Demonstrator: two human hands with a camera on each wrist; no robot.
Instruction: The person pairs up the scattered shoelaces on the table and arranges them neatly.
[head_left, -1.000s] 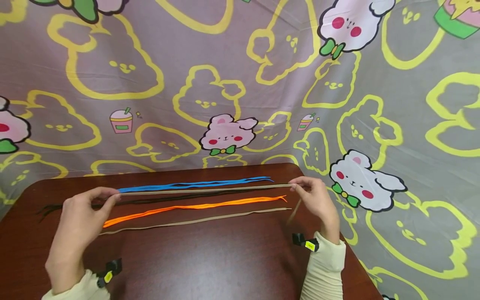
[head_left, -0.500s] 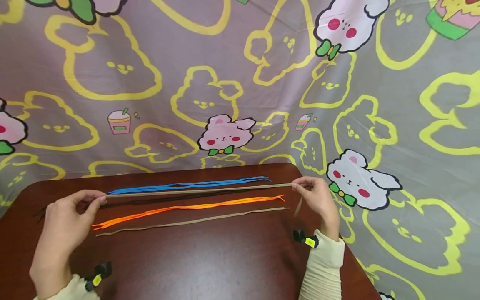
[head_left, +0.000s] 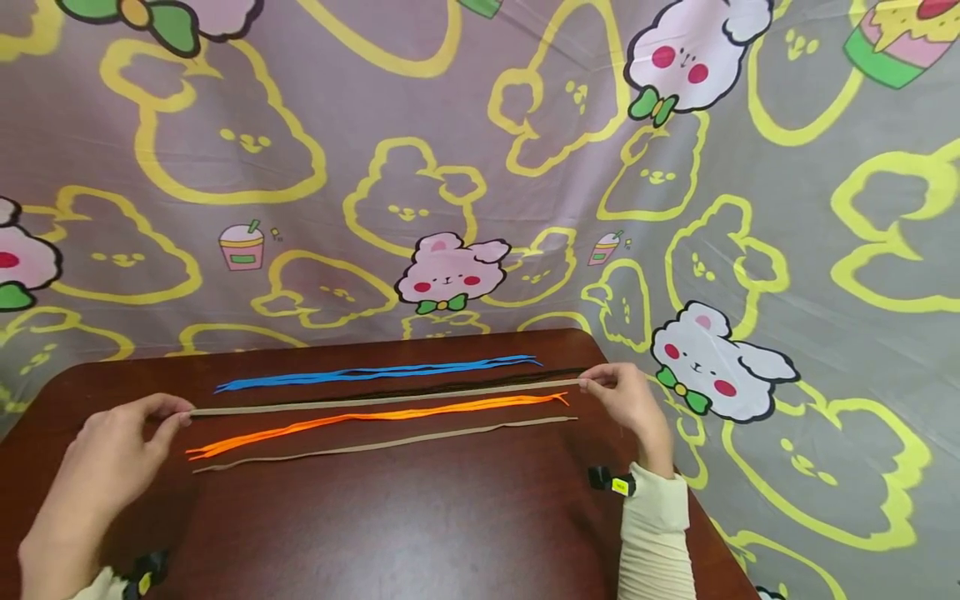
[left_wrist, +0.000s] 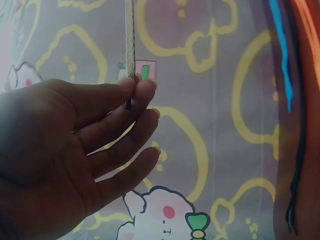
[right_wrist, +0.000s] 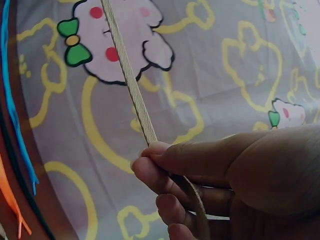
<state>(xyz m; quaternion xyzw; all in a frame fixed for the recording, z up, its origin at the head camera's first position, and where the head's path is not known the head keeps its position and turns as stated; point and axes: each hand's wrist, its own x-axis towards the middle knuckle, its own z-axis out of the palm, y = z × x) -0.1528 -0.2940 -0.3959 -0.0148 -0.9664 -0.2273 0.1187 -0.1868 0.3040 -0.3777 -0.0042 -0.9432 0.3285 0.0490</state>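
Observation:
A flat beige shoelace (head_left: 386, 398) is stretched straight between my two hands. My left hand (head_left: 112, 454) pinches one end between thumb and index finger; a dark tip pokes out below the pinch in the left wrist view, where the other fingers (left_wrist: 132, 175) are loosely extended. The right hand (head_left: 630, 408) pinches the lace farther along, and its loose tail (right_wrist: 200, 210) hangs past the fingers in the right wrist view. Black laces (head_left: 517, 377) lie behind the held lace and are partly covered by it. Orange laces (head_left: 450, 408) lie just nearer to me.
Blue laces (head_left: 442, 367) lie side by side farthest back on the dark brown table (head_left: 405, 525). Another beige shoelace (head_left: 390, 444) lies nearest me. A patterned cloth (head_left: 300, 217) hangs behind the table and on its right. Small black devices (head_left: 600, 477) sit on the wrists.
My left hand has moved left and slightly down, letting out a longer straight stretch of lace. The held lace has come nearer, from beside the blue laces to over the black ones.

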